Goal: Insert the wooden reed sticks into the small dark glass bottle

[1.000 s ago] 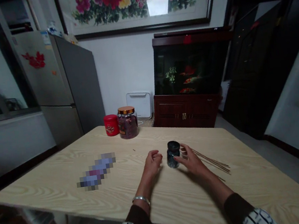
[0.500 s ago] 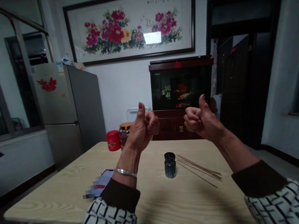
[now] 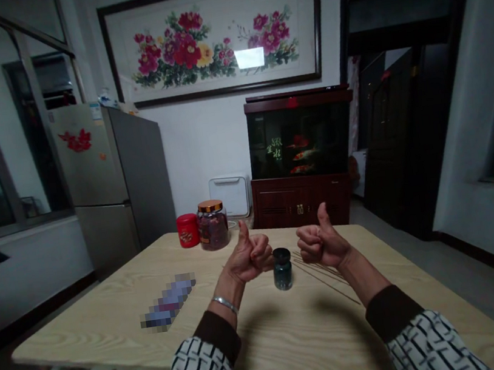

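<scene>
Black-capped glass jar (image 3: 282, 269) stands upright on the wooden table (image 3: 79, 331) between the closed fists, just right of the left hand (image 3: 250, 257) and near the right hand (image 3: 322, 245), thumbs raised, neither gripping it.

Tabletop (image 3: 88, 330): pale wood-grain surface, matt. Small jar (image 3: 283, 276): smooth glossy glass. Large jar (image 3: 214, 231): clear glass, glossy copper-coloured lid (image 3: 210, 205). Sticks (image 3: 324, 276): thin, matt wood.

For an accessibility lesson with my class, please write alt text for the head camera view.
The left hand and right hand give thumbs-up over a wooden table, either side of a small dark jar, with thin sticks beside it. Behind stand a red canister, a large jar, a fish tank and a floral painting.
</scene>
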Motion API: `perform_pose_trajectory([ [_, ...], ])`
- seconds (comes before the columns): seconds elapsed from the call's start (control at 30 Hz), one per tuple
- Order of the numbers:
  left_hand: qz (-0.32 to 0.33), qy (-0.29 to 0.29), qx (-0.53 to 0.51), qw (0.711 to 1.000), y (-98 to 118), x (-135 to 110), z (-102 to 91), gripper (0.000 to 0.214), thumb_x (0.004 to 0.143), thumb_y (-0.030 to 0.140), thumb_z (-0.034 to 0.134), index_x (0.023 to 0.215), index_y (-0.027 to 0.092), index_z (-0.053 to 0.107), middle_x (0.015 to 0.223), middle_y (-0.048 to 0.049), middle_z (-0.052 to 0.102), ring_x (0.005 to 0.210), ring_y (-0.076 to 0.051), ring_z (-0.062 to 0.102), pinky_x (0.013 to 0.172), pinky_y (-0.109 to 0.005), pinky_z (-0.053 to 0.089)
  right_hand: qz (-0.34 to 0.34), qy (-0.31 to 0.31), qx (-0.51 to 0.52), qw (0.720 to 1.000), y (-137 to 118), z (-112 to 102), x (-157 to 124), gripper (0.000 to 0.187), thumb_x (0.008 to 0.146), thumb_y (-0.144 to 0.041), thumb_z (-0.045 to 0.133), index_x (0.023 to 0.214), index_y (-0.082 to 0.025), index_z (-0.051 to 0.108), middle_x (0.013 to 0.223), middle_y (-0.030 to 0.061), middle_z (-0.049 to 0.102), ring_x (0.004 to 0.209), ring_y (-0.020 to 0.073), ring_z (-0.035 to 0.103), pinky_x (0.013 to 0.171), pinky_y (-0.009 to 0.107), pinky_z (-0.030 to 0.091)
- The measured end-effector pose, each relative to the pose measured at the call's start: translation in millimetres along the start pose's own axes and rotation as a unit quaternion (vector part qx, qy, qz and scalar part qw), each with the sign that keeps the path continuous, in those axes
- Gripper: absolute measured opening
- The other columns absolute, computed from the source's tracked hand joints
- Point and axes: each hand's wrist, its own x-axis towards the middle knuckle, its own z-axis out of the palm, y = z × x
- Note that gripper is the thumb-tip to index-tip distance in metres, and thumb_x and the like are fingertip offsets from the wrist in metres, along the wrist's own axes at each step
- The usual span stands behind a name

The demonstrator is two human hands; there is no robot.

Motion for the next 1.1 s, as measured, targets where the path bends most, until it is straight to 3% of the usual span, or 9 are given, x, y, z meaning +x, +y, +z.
perform_pose_trajectory([
  [0.3, -0.011, -0.003, 0.006, 1.0, -9.8, 6.7, -19.9, 0.076, 0.077, 0.088, 0.034, 0.046, 0.018, 0.036, 0.041, 0.0053, 0.024, 0.038, -0.007, 0.025, 0.044, -0.022, 0.023, 0.018, 0.036, -0.022, 0.999, 3.4, -20.7, -5.3, 0.075, 0.075, -0.092, 0.013, 0.053, -0.022, 0.03, 0.043, -0.0088, 0.023, 0.039, 0.0053, 0.014, 0.041, 0.021, 0.015],
  [0.4, -0.005, 0.073, 0.049, 0.996, -20.9, 5.1, -30.6, 0.07, 0.079, 0.082, 0.044, 0.057, 0.016, 0.047, 0.046, 0.0062, 0.03, 0.041, -0.007, 0.028, 0.046, -0.021, 0.024, 0.058, 0.138, -0.15, 0.977, 21.6, -35.3, -12.4, 0.072, 0.08, -0.088, 0.024, 0.059, -0.021, 0.04, 0.048, -0.0081, 0.031, 0.041, 0.006, 0.018, 0.041, 0.02, 0.015],
  [0.47, 0.015, 0.193, 0.104, 0.976, -36.5, 4.0, -43.7, 0.058, 0.08, 0.073, 0.056, 0.072, 0.016, 0.055, 0.056, 0.0044, 0.043, 0.047, -0.007, 0.036, 0.05, -0.02, 0.027, 0.09, 0.249, -0.33, 0.906, 44.2, -52.0, -24.3, 0.061, 0.082, -0.078, 0.043, 0.064, -0.02, 0.048, 0.054, -0.0049, 0.042, 0.045, 0.0076, 0.029, 0.043, 0.021, 0.02],
  [0.53, 0.044, 0.329, 0.177, 0.927, -59.2, 4.2, -60.5, 0.047, 0.074, 0.06, 0.071, 0.089, 0.017, 0.058, 0.078, -0.001, 0.059, 0.062, -0.01, 0.051, 0.056, -0.02, 0.034, 0.117, 0.329, -0.527, 0.775, 71.3, -71.0, -39.3, 0.045, 0.078, -0.06, 0.064, 0.064, -0.02, 0.053, 0.063, -0.001, 0.053, 0.055, 0.0113, 0.044, 0.05, 0.023, 0.03],
  [0.6, 0.035, 0.389, 0.249, 0.886, -86.7, 7.1, -77.8, 0.052, 0.067, 0.048, 0.081, 0.103, 0.018, 0.059, 0.105, -0.0086, 0.063, 0.087, -0.018, 0.061, 0.069, -0.026, 0.043, 0.132, 0.362, -0.635, 0.67, 95.5, -86.7, -50.2, 0.028, 0.076, -0.045, 0.069, 0.07, -0.021, 0.059, 0.074, 0.0021, 0.061, 0.069, 0.0164, 0.054, 0.06, 0.026, 0.038],
  [0.7, 0.016, 0.352, 0.307, 0.884, -127.0, 18.1, -97.4, 0.067, 0.057, 0.034, 0.088, 0.114, 0.016, 0.057, 0.12, -0.0151, 0.061, 0.107, -0.027, 0.06, 0.086, -0.036, 0.047, 0.125, 0.377, -0.659, 0.638, 112.1, -94.1, -43.5, 0.03, 0.083, -0.051, 0.059, 0.092, -0.023, 0.063, 0.092, 0.0052, 0.066, 0.081, 0.0212, 0.062, 0.069, 0.031, 0.044],
  [0.87, 0.036, 0.331, 0.382, 0.862, -163.7, 41.4, -108.5, 0.069, 0.057, 0.035, 0.087, 0.116, 0.016, 0.058, 0.104, -0.0107, 0.068, 0.095, -0.026, 0.064, 0.083, -0.036, 0.049, 0.128, 0.355, -0.714, 0.59, 91.6, -68.5, 22.1, 0.067, 0.087, -0.073, 0.039, 0.127, -0.022, 0.054, 0.116, 0.0143, 0.064, 0.095, 0.0279, 0.066, 0.076, 0.038, 0.047],
  [1.0, 0.005, 0.329, 0.416, 0.848, -168.0, 46.8, -113.8, 0.05, 0.062, 0.038, 0.083, 0.103, 0.015, 0.066, 0.089, -0.0083, 0.07, 0.083, -0.026, 0.065, 0.071, -0.033, 0.049, 0.195, 0.246, -0.803, 0.506, 68.5, -54.0, 69.7, 0.061, 0.085, -0.07, 0.046, 0.105, -0.016, 0.067, 0.102, 0.0198, 0.07, 0.096, 0.0341, 0.066, 0.082, 0.043, 0.045],
  [1.1, 0.003, 0.339, 0.44, 0.831, -165.9, 43.0, -117.8, 0.054, 0.059, 0.036, 0.084, 0.105, 0.016, 0.065, 0.09, -0.0068, 0.07, 0.083, -0.025, 0.064, 0.07, -0.032, 0.049, 0.252, 0.154, -0.81, 0.506, 53.9, -58.3, 84.2, 0.046, 0.081, -0.056, 0.059, 0.103, -0.017, 0.071, 0.101, 0.0195, 0.071, 0.097, 0.0347, 0.065, 0.081, 0.043, 0.046],
])
